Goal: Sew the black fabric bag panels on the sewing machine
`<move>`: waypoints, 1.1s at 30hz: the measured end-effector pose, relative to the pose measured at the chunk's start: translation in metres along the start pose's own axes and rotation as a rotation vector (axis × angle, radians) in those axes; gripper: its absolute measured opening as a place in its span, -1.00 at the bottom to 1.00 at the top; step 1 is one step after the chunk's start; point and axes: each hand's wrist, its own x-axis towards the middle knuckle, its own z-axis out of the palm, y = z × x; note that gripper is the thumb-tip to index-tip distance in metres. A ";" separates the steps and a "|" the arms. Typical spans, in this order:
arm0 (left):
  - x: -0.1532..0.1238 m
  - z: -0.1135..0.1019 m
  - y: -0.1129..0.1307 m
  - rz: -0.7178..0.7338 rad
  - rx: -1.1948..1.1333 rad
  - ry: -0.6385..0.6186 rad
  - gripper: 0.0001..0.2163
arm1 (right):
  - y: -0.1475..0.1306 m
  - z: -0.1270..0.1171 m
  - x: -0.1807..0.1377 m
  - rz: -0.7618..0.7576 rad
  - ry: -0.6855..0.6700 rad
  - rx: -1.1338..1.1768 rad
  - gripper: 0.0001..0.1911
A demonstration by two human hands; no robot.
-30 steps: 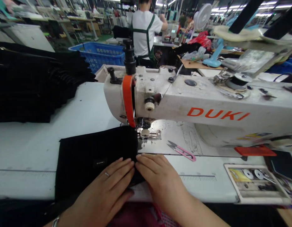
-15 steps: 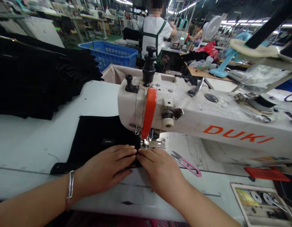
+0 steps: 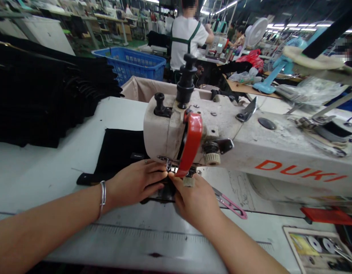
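A black fabric piece (image 3: 118,156) with a small label lies on the white table, its near right corner under the head of a white DUKI sewing machine (image 3: 250,152). My left hand (image 3: 136,182) rests flat on the fabric, fingers together and pointing at the needle area. My right hand (image 3: 194,199) presses beside it just below the presser foot (image 3: 181,173), fingertips touching the fabric edge. The fingertips of both hands meet under the machine's orange-red guard (image 3: 191,142). A silver bracelet is on my left wrist.
Pink thread snips (image 3: 231,205) lie right of my right hand. A stack of black fabric (image 3: 41,99) fills the table's left. A tray of bobbins (image 3: 318,245) sits at lower right. A blue basket (image 3: 132,64) and a person in a white shirt (image 3: 187,38) are behind.
Both hands have slid the fabric away from me, up to the presser foot. The camera has moved closer and leftward around the machine head.
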 end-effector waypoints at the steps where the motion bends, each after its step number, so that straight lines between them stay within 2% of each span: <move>1: -0.001 0.001 -0.002 -0.001 -0.006 0.004 -0.73 | 0.000 0.000 0.000 0.000 0.009 0.009 -0.54; 4: -0.005 0.003 -0.009 0.001 -0.012 0.004 -0.72 | 0.001 -0.001 -0.003 -0.002 0.040 0.077 -0.61; 7: -0.009 0.001 -0.021 0.012 -0.003 0.014 -0.71 | 0.003 -0.004 -0.005 0.042 0.136 0.135 -0.73; 9: -0.009 -0.001 -0.028 0.016 -0.007 0.022 -0.71 | 0.006 -0.006 -0.005 0.087 0.188 0.097 -0.80; 11: -0.009 -0.003 -0.032 0.008 -0.040 0.034 -0.71 | 0.009 -0.007 -0.002 0.112 0.174 0.025 -0.84; 15: -0.007 -0.001 -0.024 -0.024 -0.106 0.077 -0.73 | 0.015 -0.007 0.004 0.152 0.101 -0.070 -0.78; 20: -0.007 0.003 -0.003 -0.121 -0.134 0.152 -0.72 | 0.021 -0.005 0.007 0.147 0.103 -0.096 -0.78; 23: -0.006 0.001 -0.012 -0.122 -0.184 0.152 -0.75 | 0.024 -0.004 0.007 0.132 0.100 -0.106 -0.76; 27: -0.003 -0.001 -0.029 -0.070 -0.243 0.137 -0.81 | 0.026 -0.006 0.004 0.151 0.091 -0.119 -0.63; 29: -0.002 0.001 -0.024 -0.085 -0.234 0.161 -0.82 | 0.023 -0.006 0.002 0.116 0.108 -0.057 -0.66; 33: -0.001 0.007 0.010 -0.143 -0.159 0.241 -0.81 | 0.013 0.001 -0.001 -0.035 0.134 0.160 -0.92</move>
